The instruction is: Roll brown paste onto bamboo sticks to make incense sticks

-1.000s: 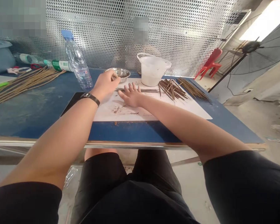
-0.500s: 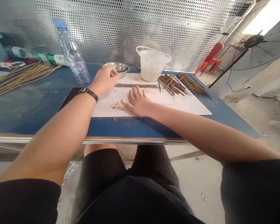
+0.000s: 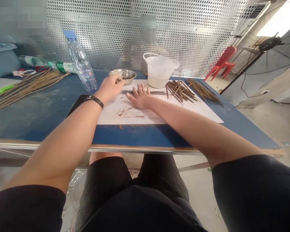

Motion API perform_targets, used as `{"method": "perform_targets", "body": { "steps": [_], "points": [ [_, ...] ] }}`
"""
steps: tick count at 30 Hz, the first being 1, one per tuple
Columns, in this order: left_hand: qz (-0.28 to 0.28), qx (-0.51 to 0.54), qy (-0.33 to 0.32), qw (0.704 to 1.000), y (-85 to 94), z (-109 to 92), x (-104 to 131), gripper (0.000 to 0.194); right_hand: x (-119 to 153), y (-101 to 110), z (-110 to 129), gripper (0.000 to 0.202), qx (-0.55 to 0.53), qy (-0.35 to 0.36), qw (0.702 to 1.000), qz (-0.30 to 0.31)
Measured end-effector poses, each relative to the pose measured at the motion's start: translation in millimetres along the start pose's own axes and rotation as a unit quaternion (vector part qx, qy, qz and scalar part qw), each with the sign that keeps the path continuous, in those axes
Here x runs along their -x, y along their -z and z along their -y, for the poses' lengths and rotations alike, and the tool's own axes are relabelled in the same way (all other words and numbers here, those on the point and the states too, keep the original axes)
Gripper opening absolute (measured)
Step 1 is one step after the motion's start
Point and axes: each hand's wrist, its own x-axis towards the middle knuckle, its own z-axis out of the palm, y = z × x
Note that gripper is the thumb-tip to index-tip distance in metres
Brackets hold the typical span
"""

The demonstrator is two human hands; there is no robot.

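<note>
My left hand [image 3: 110, 86], with a black wristwatch, is curled with its fingertips at the left end of a thin row of dark sticks [image 3: 154, 92] lying on a white board [image 3: 198, 109], close to a small steel bowl [image 3: 124, 75]. Whether the fingers pinch the sticks is not clear. My right hand [image 3: 140, 96] lies flat, fingers spread, on the board, its fingertips touching the stick row. Brown smears mark the board near my right wrist.
A white plastic tub [image 3: 160, 71] stands behind the row. A heap of dark sticks [image 3: 181, 88] lies to its right. A water bottle [image 3: 81, 64] stands left, with long bamboo sticks [image 3: 26, 87] beyond on the blue table [image 3: 38, 112]. A fan [image 3: 273, 48] stands at right.
My right hand slid back toward me, then forward again to the stick row. My left hand stayed at the row's left end by the bowl.
</note>
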Motion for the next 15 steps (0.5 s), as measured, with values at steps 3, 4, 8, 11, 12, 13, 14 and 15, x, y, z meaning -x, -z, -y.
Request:
{"method": "perform_targets", "body": {
  "steps": [3, 4, 8, 11, 12, 13, 14, 15],
  "points": [
    [-0.002, -0.005, 0.001, 1.000, -1.7, 4, -2, 0.023, 12, -5, -4, 0.114, 0.005, 0.013, 1.000, -0.005],
    [-0.002, -0.005, 0.002, 1.000, -2.1, 4, -3, 0.024, 19, -8, -5, 0.115, 0.007, 0.016, 1.000, -0.003],
    [0.008, 0.001, 0.017, 1.000, -3.2, 5, -4, 0.023, 58, -18, -6, 0.114, 0.005, 0.028, 1.000, -0.005],
    [0.014, 0.009, 0.030, 0.999, -3.7, 5, -4, 0.022, 80, -22, -4, 0.111, 0.008, 0.034, 0.999, -0.008],
    [0.013, 0.013, 0.032, 0.999, -3.8, 5, -5, 0.022, 83, -22, -3, 0.110, 0.008, 0.034, 0.999, -0.006],
    [0.011, 0.017, 0.033, 0.999, -4.0, 6, -5, 0.022, 83, -21, -3, 0.109, 0.008, 0.032, 0.999, -0.004],
    [0.008, 0.021, 0.033, 0.999, -4.2, 6, -5, 0.023, 81, -20, -3, 0.109, 0.008, 0.028, 1.000, -0.003],
    [0.006, 0.023, 0.033, 0.999, -4.4, 7, -5, 0.025, 75, -19, -3, 0.109, 0.009, 0.024, 1.000, 0.000]
  ]
}}
